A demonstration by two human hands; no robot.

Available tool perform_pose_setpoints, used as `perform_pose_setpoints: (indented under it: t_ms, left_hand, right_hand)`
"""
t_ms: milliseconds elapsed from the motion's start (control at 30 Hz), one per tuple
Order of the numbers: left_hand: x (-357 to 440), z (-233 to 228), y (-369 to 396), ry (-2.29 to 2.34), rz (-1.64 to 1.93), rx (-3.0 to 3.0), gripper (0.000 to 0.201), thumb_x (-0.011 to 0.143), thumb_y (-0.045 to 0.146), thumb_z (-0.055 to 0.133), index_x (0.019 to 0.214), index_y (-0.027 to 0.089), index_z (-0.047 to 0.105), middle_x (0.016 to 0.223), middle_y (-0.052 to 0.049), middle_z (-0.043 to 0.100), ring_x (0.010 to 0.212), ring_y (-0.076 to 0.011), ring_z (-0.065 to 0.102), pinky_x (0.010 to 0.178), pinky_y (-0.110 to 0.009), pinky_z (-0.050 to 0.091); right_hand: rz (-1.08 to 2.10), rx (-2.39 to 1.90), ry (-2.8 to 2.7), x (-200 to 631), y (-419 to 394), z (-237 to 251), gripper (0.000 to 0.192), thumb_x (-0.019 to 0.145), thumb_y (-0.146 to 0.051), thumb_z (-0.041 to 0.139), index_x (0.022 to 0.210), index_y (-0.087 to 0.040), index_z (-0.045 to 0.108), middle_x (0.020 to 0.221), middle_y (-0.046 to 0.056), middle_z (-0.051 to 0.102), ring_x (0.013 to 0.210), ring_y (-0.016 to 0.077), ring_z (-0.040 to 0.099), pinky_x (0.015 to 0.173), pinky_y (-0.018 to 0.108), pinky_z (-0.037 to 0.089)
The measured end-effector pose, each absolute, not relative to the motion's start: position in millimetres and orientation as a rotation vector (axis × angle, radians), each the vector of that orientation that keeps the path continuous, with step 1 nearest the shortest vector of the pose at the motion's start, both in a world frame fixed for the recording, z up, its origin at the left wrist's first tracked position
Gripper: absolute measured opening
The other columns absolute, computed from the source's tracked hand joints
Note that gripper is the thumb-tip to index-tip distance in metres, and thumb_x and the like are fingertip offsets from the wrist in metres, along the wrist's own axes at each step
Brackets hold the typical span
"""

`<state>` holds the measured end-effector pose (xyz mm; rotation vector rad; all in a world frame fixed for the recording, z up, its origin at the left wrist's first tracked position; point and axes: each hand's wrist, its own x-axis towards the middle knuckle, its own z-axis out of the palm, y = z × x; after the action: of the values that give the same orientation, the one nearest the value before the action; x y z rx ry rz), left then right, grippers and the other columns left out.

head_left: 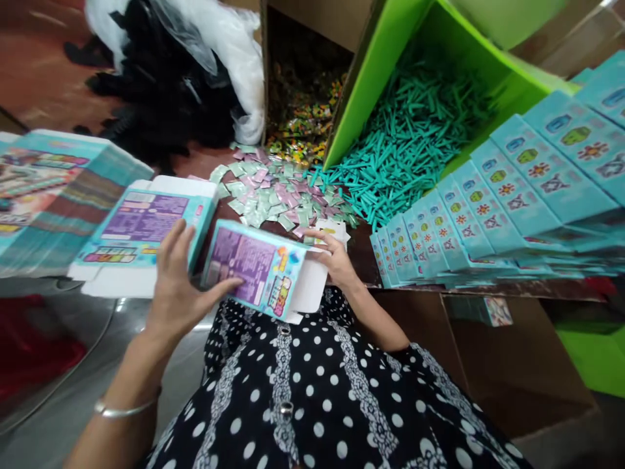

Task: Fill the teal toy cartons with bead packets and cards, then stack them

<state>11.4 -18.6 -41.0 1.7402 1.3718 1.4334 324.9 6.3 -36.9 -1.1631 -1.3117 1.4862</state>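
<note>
Green bin [385,85] (teal sticks [415,137] inside)

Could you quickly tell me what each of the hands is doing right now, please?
Left hand: closed on the end of the teal printed carton, thumb on top.
Right hand: at the carton's open white flap; grip cannot be told.

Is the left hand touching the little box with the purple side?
Touching. The head view shows the left hand with its thumb lying on the purple face of the small box.
</note>
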Motion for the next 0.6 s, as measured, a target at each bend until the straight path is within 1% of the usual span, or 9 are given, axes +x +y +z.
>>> perform_pose_setpoints:
  t_ms: [33,67,100,167,200,267,367,433,600]
  left_hand:
    - [12,-37,-21,1.343,1.322,1.925,0.088,0.07,0.056,0.104,0.147,0.034,0.069,0.165,-0.006,0.061,0.164,-0.0503,0.039,0.131,-0.062,0.04]
    - [13,-34,-22,1.285,1.186,2.056,0.083,0.071,0.062,0.101,0.144,0.035,0.071,0.161,-0.006,0.065,0.161,-0.051,0.044,0.131,-0.063,0.04]
    - [14,-32,-22,1.216,1.041,2.128,0.078,0.073,0.068,0.097,0.141,0.036,0.074,0.152,-0.007,0.071,0.152,-0.0501,0.055,0.127,-0.062,0.044]
    - [17,-31,-18,1.133,0.815,2.123,0.07,0.076,0.074,0.091,0.132,0.033,0.079,0.127,-0.01,0.081,0.118,-0.044,0.075,0.105,-0.053,0.058]
    - [17,-33,-15,1.13,0.751,2.076,0.065,0.077,0.074,0.089,0.125,0.031,0.081,0.115,-0.01,0.082,0.102,-0.0401,0.077,0.093,-0.048,0.061]
    - [16,-39,-9,1.172,0.705,1.955,0.055,0.08,0.073,0.087,0.112,0.028,0.081,0.101,-0.009,0.082,0.085,-0.0344,0.075,0.076,-0.039,0.058]
    - [11,-47,-5,1.27,0.696,1.821,0.051,0.084,0.074,0.082,0.103,0.026,0.08,0.095,-0.006,0.083,0.079,-0.0294,0.073,0.069,-0.033,0.053]
    - [7,-52,-5,1.334,0.68,1.774,0.053,0.085,0.076,0.081,0.1,0.025,0.079,0.091,-0.003,0.083,0.075,-0.027,0.072,0.065,-0.03,0.051]
    - [0,-59,-6,1.362,0.635,1.701,0.06,0.084,0.079,0.08,0.102,0.021,0.081,0.089,-0.004,0.084,0.072,-0.0271,0.075,0.06,-0.029,0.052]
  right_hand:
    - [1.5,-1.152,-1.341,324,3,-40,0.079,0.076,-0.069,0.09,0.139,-0.025,0.071,0.121,0.006,0.079,0.096,0.0248,0.075,0.078,0.035,0.063]
    - [1.526,-1.128,-1.386,322,0,-42,0.076,0.076,-0.068,0.091,0.136,-0.025,0.073,0.122,0.006,0.079,0.099,0.0244,0.075,0.082,0.035,0.063]
    - [1.564,-1.093,-1.437,322,-2,-43,0.076,0.077,-0.071,0.091,0.134,-0.024,0.074,0.122,0.006,0.079,0.102,0.0244,0.075,0.085,0.036,0.063]
    - [1.651,-1.026,-1.544,327,-3,-42,0.082,0.08,-0.08,0.084,0.138,-0.023,0.073,0.121,0.008,0.079,0.105,0.0253,0.076,0.089,0.038,0.064]
    - [1.652,-1.021,-1.603,333,0,-39,0.084,0.084,-0.083,0.079,0.141,-0.023,0.071,0.12,0.008,0.079,0.106,0.0257,0.076,0.09,0.04,0.064]
    - [1.448,-1.139,-1.754,353,9,-30,0.079,0.09,-0.078,0.078,0.145,-0.022,0.067,0.122,0.01,0.079,0.113,0.0273,0.075,0.098,0.044,0.063]
    - [0.785,-1.495,-2.026,386,27,-20,0.072,0.083,-0.048,0.097,0.143,-0.022,0.067,0.141,0.014,0.073,0.138,0.0332,0.064,0.119,0.052,0.053]
    - [0.499,-1.649,-2.216,400,35,-20,0.076,0.077,-0.033,0.103,0.142,-0.021,0.067,0.148,0.016,0.069,0.144,0.0356,0.058,0.123,0.055,0.048]
    - [0.366,-1.734,-2.391,402,35,-28,0.062,0.087,-0.023,0.096,0.14,-0.017,0.066,0.14,0.017,0.072,0.135,0.033,0.063,0.113,0.048,0.054]
